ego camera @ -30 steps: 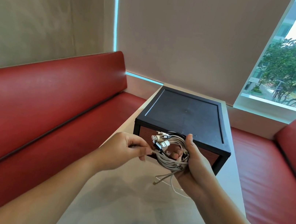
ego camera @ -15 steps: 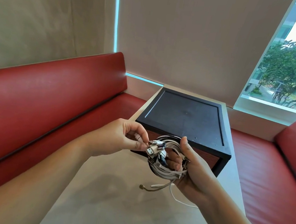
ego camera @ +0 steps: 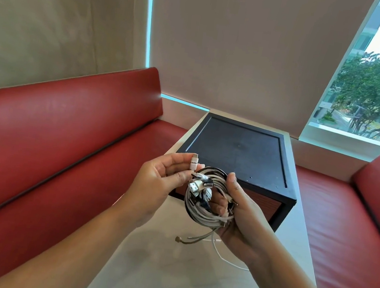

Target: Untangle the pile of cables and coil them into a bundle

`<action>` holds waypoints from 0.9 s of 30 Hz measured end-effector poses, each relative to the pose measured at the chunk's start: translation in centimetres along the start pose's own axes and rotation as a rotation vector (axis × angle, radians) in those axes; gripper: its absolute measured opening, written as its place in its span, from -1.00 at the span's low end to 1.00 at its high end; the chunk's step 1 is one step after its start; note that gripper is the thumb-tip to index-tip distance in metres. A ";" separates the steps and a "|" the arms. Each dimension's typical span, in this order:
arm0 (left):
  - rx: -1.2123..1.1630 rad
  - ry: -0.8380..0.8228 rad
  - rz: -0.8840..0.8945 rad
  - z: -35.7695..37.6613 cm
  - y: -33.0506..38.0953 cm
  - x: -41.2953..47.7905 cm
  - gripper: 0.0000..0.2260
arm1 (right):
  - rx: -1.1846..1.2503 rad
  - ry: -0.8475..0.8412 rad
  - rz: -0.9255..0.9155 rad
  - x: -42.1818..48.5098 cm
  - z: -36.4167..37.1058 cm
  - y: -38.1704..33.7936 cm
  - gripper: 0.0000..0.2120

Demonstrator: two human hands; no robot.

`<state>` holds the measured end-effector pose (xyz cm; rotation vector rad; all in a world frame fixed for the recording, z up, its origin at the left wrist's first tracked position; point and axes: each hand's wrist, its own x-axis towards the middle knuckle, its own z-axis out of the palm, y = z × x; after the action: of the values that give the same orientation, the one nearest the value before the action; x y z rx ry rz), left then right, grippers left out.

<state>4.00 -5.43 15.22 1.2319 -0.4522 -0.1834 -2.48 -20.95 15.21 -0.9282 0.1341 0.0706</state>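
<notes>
Head view: right hand [ego camera: 244, 216] grips the cable coil [ego camera: 208, 196] (fingers curled), left hand [ego camera: 160, 184] pinches a connector [ego camera: 193, 164].

A: A second ago your left hand [ego camera: 160, 184] pinched a strand low down, just left of the coil of cables [ego camera: 201, 209]. Now its fingers have come up and the palm has turned toward you.

B: Yes, and now you pinch a white plug [ego camera: 193, 164] upright there, above the coil's left edge.

A: The loose tail [ego camera: 190, 241] under the coil also moved; its end reaches further left now.
</notes>
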 end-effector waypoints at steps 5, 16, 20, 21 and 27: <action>0.137 -0.076 -0.139 -0.4 0.1 0.4 -0.76 | -0.051 -0.067 -0.055 0.0 0.1 -0.2 -0.73; 0.445 -0.153 -0.250 -1.3 2.0 1.0 -0.86 | -0.177 -0.024 -0.065 0.5 -0.1 0.4 -0.68; 0.431 -0.136 -0.326 -0.8 1.6 0.9 -0.86 | -0.201 -0.038 -0.068 0.7 0.0 0.5 -0.66; 0.412 -0.142 -0.347 -0.8 1.4 0.9 -0.83 | -0.205 -0.045 -0.070 0.8 0.0 0.6 -0.69; 0.232 -0.014 -0.345 -0.2 0.0 0.4 -0.92 | -0.162 -0.046 -0.025 1.0 -0.4 0.4 -0.73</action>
<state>4.49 -5.39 15.25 1.5338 -0.2742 -0.4428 -1.60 -20.99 14.53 -1.0885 0.0746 0.0806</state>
